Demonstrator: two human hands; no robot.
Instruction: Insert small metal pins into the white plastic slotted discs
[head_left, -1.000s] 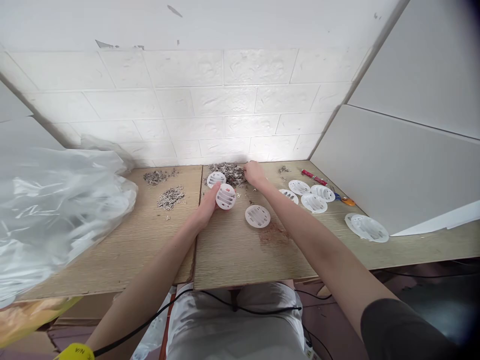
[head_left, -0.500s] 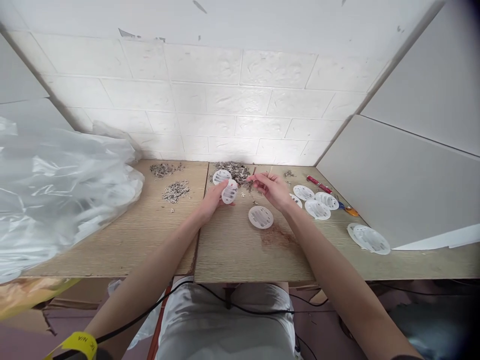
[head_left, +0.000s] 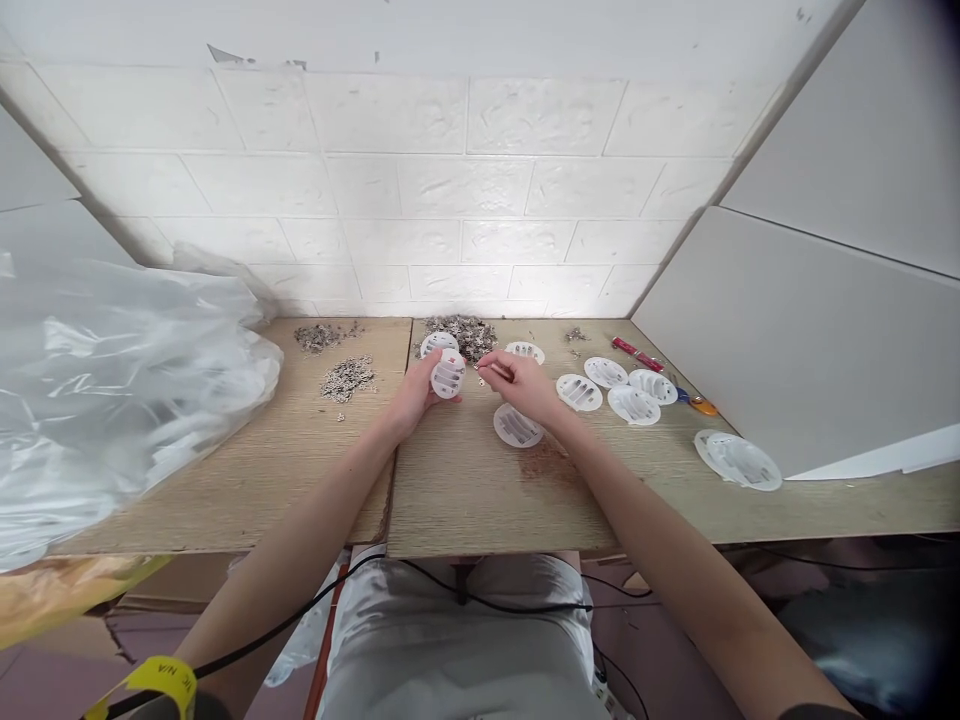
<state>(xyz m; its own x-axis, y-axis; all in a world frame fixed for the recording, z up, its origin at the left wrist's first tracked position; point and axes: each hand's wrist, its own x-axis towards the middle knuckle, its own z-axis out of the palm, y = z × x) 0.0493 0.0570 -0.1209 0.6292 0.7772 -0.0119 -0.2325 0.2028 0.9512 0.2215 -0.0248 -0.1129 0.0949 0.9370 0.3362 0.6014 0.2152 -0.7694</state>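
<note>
Fingers of your left hand [head_left: 414,400] are partly hidden behind the held disc [head_left: 448,374] at mid-frame, which also covers some of a 2nd disc [head_left: 439,342] just above. Your right hand [head_left: 529,390] and wrist hide edges of 2 more, the upper disc [head_left: 526,350] and the lower disc [head_left: 516,428]; what its fingertips pinch, if anything, is too small to tell. At far left, your plastic bag [head_left: 150,380] runs out of frame. Lower right, a dark shape [head_left: 870,630] blurs
</note>
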